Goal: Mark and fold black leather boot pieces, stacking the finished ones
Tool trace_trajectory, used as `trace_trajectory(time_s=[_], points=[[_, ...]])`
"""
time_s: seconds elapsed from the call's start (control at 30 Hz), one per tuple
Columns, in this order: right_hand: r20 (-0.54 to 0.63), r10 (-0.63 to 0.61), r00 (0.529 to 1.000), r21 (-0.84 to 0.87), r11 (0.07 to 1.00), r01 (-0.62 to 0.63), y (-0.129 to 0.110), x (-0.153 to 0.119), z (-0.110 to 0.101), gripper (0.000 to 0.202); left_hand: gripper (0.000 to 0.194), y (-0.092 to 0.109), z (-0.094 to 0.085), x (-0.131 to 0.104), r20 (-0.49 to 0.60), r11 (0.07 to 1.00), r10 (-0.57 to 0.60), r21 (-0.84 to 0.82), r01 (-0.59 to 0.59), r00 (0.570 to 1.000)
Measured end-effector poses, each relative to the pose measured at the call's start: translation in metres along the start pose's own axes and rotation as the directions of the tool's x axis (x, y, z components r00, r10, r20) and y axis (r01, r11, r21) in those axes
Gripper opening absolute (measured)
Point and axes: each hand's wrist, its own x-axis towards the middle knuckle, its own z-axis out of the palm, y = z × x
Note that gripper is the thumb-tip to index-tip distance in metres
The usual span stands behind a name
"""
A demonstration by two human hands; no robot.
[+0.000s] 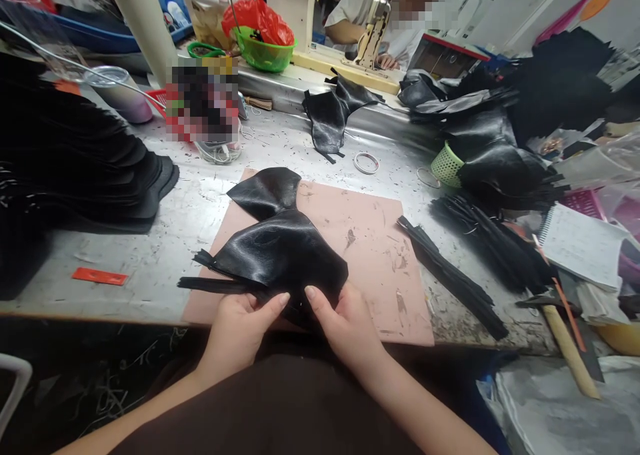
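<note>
A shiny black leather piece (285,248) with a zipper (213,283) along its left edge lies over the front of a pinkish board (370,241). My left hand (240,328) pinches its near edge beside the zipper. On the right side, my right hand (347,318) grips the same piece, thumb on top and the other fingers partly hidden beneath it. Both thumbs point toward each other across the leather. The piece's upper lobe (267,191) rests on the far left of the board.
Stacked black pieces (100,168) stand at left, near an orange-red strip (100,276). Zipper strips (453,275), a hammer (570,348) and a notebook (580,245) lie at right. Beyond are a tape roll (366,163), another leather piece (335,111) and a person at a sewing machine (373,35).
</note>
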Motion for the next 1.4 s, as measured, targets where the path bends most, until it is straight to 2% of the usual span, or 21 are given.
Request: trace_trajectory(time_s=[0.17, 0.33, 0.57, 0.7, 0.77, 0.9, 1.0, 1.1, 1.17, 1.3, 1.4], points=[[-0.047, -0.047, 0.998, -0.004, 0.999, 0.047, 0.0, 0.0, 0.002, 0.021, 0.02, 0.0, 0.0, 0.007, 0.095, 0.962, -0.091, -0.248, 0.112, 0.991], [-0.067, -0.065, 0.996, 0.016, 0.998, 0.067, 0.001, 0.001, 0.002, 0.021, 0.023, 0.0, 0.001, 0.008, 0.142, 0.942, -0.187, -0.254, 0.219, 0.972], [-0.025, -0.048, 0.999, 0.105, 0.993, 0.051, 0.0, 0.002, 0.0, 0.022, 0.028, 0.001, 0.008, 0.005, 0.036, 0.98, -0.121, -0.153, 0.125, 0.992], [-0.071, -0.066, 0.995, 0.099, 0.992, 0.073, 0.003, 0.002, 0.003, 0.022, 0.032, -0.002, 0.012, 0.003, 0.154, 0.975, -0.05, -0.208, 0.082, 0.987], [-0.079, -0.076, 0.994, 0.099, 0.992, 0.083, 0.005, 0.003, 0.004, 0.023, 0.039, -0.005, 0.013, 0.003, 0.167, 0.971, -0.016, -0.233, 0.055, 0.986], [-0.039, -0.101, 0.994, 0.071, 0.992, 0.104, 0.004, 0.005, -0.001, 0.016, 0.04, -0.008, 0.012, 0.004, 0.019, 0.974, 0.031, -0.226, -0.026, 0.999], [0.026, -0.025, 0.999, 0.041, 0.999, 0.024, 0.002, 0.007, -0.01, 0.015, 0.04, -0.008, 0.008, 0.005, -0.028, 0.984, 0.077, -0.161, -0.08, 0.997], [0.078, 0.14, 0.987, 0.053, 0.988, -0.144, 0.004, 0.008, -0.015, 0.023, 0.037, -0.01, 0.006, 0.008, 0.013, 0.99, 0.107, -0.092, -0.105, 0.994], [0.127, 0.22, 0.967, 0.133, 0.962, -0.237, 0.007, 0.009, -0.015, 0.022, 0.035, -0.013, 0.005, 0.009, 0.044, 0.988, 0.134, -0.086, -0.13, 0.99], [0.155, 0.287, 0.945, 0.328, 0.888, -0.323, 0.01, 0.009, -0.009, 0.02, 0.033, -0.019, 0.006, 0.01, 0.025, 0.983, 0.178, -0.038, -0.177, 0.984], [0.167, 0.296, 0.94, 0.359, 0.87, -0.338, 0.008, 0.008, -0.006, 0.021, 0.033, -0.019, 0.007, 0.009, -0.011, 0.984, 0.176, 0.021, -0.176, 0.984]])
